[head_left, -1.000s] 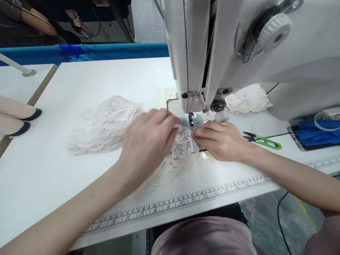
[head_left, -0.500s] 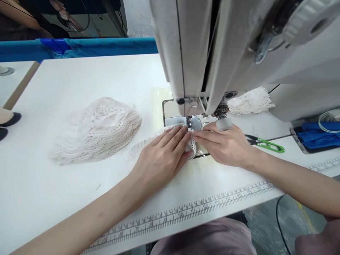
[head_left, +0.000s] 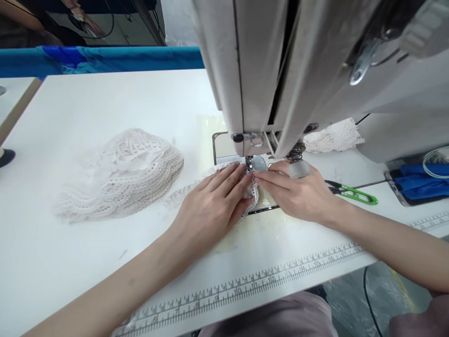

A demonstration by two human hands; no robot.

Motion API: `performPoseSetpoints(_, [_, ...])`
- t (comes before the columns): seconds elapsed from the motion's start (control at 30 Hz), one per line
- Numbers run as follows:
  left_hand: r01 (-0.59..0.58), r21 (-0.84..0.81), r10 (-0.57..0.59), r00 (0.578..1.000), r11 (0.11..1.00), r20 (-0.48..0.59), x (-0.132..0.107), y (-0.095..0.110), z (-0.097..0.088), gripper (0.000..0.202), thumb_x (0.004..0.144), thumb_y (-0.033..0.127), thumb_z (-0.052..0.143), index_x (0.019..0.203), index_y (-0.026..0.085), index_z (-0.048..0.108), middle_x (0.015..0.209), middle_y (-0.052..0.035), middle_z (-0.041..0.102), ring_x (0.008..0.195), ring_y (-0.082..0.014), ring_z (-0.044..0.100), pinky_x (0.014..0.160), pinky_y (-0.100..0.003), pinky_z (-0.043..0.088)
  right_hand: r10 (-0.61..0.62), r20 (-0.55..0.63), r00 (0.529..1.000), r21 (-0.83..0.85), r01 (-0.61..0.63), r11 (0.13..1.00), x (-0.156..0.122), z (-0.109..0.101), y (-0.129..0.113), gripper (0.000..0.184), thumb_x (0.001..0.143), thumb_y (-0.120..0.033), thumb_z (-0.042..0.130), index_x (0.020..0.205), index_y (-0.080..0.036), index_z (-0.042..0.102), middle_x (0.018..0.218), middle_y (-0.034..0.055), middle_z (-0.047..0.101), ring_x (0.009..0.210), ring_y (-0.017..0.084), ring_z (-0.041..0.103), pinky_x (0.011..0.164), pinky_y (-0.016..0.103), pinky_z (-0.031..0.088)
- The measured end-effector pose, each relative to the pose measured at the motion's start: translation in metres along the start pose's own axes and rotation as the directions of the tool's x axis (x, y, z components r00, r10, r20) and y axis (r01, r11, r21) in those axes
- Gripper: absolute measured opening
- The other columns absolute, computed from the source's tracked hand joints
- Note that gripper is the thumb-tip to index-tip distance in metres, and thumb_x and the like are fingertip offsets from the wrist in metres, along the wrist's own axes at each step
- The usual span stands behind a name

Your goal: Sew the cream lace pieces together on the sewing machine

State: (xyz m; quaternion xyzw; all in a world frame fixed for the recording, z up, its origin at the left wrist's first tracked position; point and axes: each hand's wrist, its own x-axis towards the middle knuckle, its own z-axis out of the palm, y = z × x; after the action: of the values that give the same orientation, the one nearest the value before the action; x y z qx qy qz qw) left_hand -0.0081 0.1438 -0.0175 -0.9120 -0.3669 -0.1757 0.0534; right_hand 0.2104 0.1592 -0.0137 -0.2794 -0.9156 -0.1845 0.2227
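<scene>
A white lace piece [head_left: 254,193] with a scalloped openwork edge lies at the presser foot [head_left: 249,163] of a sewing machine [head_left: 259,70]. My left hand [head_left: 215,199] rests flat on it, fingers stretched toward the foot and thumb by the lace edge. My right hand [head_left: 296,192] is closed, its fingertips pinching the lace edge just right of the foot; its thumb is mostly hidden. The lace piece trails out to the left from beneath my left hand. Further left sits a stack of similar lace pieces [head_left: 140,173].
Right of my right hand lie green-handled thread snips [head_left: 358,194]. Beyond them is a phone [head_left: 396,187] with blue cloth [head_left: 421,180] on it. More lace [head_left: 336,136] lies behind the machine head. A ruler strip [head_left: 238,292] runs along the table's front edge. Another person's hand [head_left: 89,23] shows across.
The camera view has shifted slightly. Both hands keep nearly the same place at the presser foot, and the lace piece shows little visible movement.
</scene>
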Motion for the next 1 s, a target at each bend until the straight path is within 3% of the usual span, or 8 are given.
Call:
performPoseSetpoints(0.4, [-0.006,-0.002,0.006,1.000,1.000,-0.011,-0.0026,-0.0005,0.0038,0.041,0.096,0.032,0.049,0.129,0.009,0.057,0.136,-0.0160,0.056,0.130,-0.0299,0.049,0.104,-0.047,0.049,0.007,-0.025,1.000,0.016,-0.007,1.000,-0.0010,0.0020,0.0009,0.020,0.090,-0.008,0.051,0.095,-0.014,0.070,0.096,0.0003,0.075,0.086,0.018,0.060,0.073,0.033,0.044])
performPoseSetpoints(0.67, [0.018,-0.019,-0.018,1.000,1.000,0.014,-0.0027,0.0001,0.0015,0.039,0.097,0.035,0.046,0.130,0.015,0.057,0.136,-0.0135,0.056,0.131,-0.0284,0.049,0.102,-0.048,0.050,0.004,0.009,1.000,0.026,-0.004,1.000,-0.0014,-0.0006,0.0012,0.024,0.093,-0.008,0.047,0.098,-0.014,0.070,0.099,0.0033,0.075,0.087,0.017,0.061,0.073,0.033,0.042])
performPoseSetpoints(1.0, [0.031,-0.004,-0.031,0.999,1.000,0.038,-0.0004,0.0010,-0.0007,0.041,0.098,0.036,0.044,0.129,0.014,0.057,0.137,-0.0138,0.054,0.131,-0.0285,0.049,0.102,-0.047,0.050,0.012,0.037,0.999,0.012,-0.012,1.000,-0.0028,-0.0013,0.0008,0.027,0.093,-0.006,0.045,0.103,-0.012,0.069,0.096,0.0065,0.074,0.085,0.018,0.060,0.073,0.032,0.042])
